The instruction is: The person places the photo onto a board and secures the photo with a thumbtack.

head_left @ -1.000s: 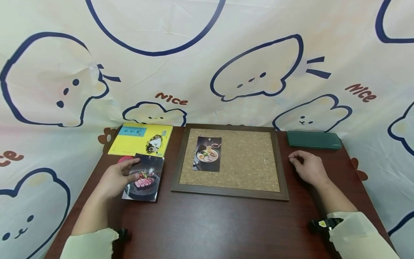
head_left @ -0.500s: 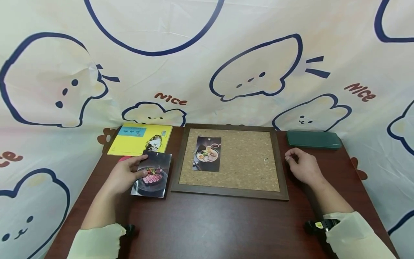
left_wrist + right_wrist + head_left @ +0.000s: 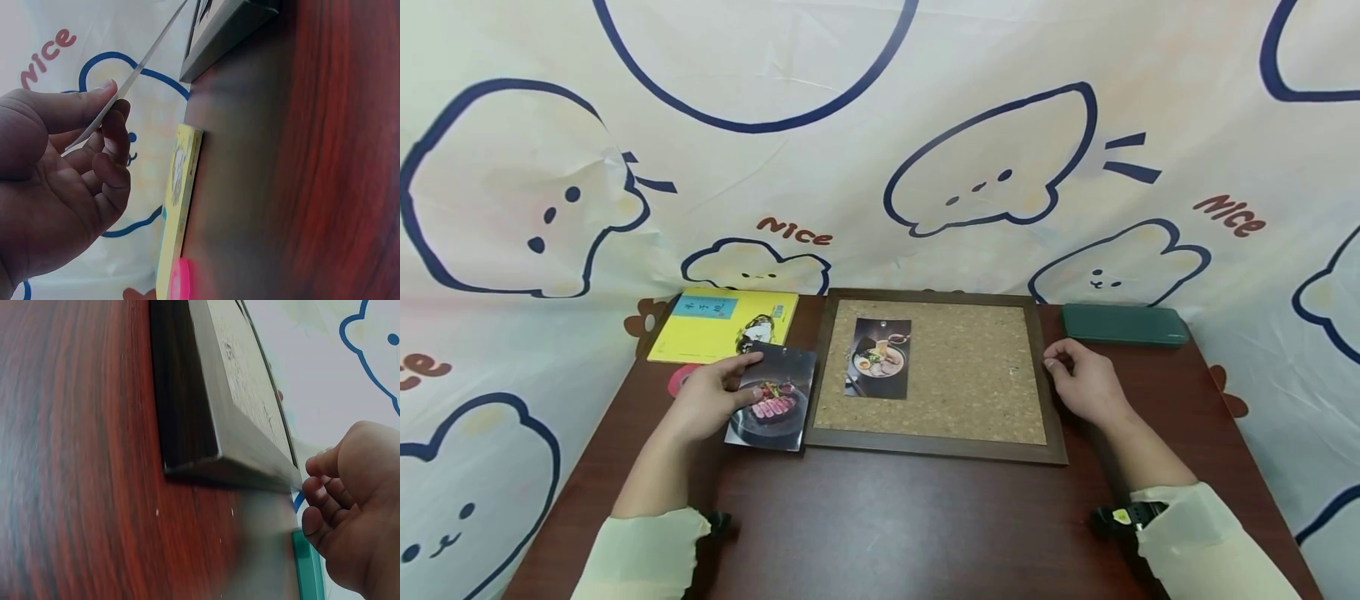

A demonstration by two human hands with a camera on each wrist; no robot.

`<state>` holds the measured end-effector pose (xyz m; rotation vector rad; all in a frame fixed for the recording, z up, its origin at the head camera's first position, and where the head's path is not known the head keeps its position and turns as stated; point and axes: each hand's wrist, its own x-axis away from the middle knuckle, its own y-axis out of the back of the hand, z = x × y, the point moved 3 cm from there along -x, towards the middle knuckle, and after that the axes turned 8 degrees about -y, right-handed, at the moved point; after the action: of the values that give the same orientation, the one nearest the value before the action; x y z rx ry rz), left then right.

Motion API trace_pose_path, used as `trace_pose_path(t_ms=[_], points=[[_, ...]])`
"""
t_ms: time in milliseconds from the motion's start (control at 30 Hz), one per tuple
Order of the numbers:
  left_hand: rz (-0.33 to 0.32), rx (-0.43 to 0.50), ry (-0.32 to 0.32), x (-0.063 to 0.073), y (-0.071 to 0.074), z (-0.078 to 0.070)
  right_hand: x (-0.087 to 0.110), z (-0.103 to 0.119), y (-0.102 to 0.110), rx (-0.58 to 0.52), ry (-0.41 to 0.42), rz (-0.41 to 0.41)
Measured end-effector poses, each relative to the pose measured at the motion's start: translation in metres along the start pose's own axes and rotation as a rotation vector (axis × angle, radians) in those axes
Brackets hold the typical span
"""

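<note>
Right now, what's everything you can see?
Wooden table: one, brown, centre
Printed backdrop: one, pale, around table
Framed rectangular corkboard: one, tan, on table
Rectangular noodle photo: one, dark, on corkboard
Rectangular meat photo: one, dark, left of corkboard
Flat rectangular book: one, yellow, back left
Round object: one, pink, near book
Long flat case: one, green, back right
Wristbands: two, black, on wrists
Sleeves: two, pale green, on forearms
Left hand: one, pinching meat photo
Right hand: one, near corkboard's right edge
</note>
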<state>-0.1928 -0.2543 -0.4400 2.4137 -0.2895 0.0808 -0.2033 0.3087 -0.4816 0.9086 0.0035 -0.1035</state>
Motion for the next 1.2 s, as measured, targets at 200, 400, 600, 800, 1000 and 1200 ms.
trace_pose_path(t_ms=[200,400,600,800,1000,1200], points=[[0.005,0.028,-0.019,-0.007,-0.007,-0.006,-0.003,0.009,-0.008,-0.02,0.003,0.001],[0.006,0.045,-0.048,-0.014,-0.014,-0.012,-0.005,0.018,-0.016,-0.029,0.004,-0.003],[0.022,0.1,-0.028,-0.02,-0.022,-0.017,-0.008,0.023,-0.023,-0.051,0.025,-0.01],[0.031,0.115,-0.033,-0.028,-0.03,-0.022,-0.011,0.028,-0.026,-0.066,0.036,-0.017],[0.019,0.069,-0.076,-0.036,-0.039,-0.03,-0.011,0.033,-0.027,-0.066,0.035,-0.013],[0.017,0.095,-0.112,-0.043,-0.05,-0.04,-0.012,0.04,-0.031,-0.085,0.044,-0.004]])
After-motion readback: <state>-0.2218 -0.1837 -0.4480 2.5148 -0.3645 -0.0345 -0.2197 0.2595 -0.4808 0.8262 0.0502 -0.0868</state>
